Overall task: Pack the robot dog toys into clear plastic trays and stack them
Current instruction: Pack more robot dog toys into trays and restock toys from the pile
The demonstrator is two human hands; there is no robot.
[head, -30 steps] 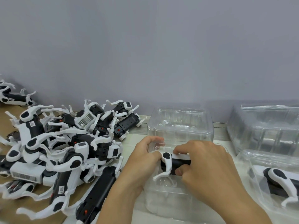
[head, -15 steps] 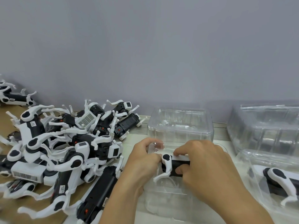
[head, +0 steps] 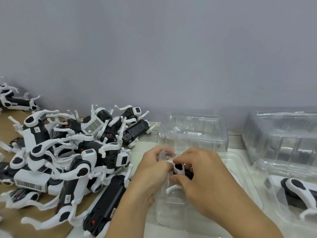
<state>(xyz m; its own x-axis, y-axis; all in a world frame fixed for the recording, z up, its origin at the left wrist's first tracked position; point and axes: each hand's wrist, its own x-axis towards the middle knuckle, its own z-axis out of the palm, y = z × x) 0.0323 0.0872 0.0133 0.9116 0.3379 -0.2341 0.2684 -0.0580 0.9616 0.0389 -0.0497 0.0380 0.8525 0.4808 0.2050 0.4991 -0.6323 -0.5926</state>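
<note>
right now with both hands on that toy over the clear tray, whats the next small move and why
Probably press the robot dog toy down into the clear tray until it seats. The right hand covers most of it, the left hand pinches the tray's clear edge beside it, and one white leg still sticks out near the front.

Head camera looks down, close over table (head: 151,127).
</note>
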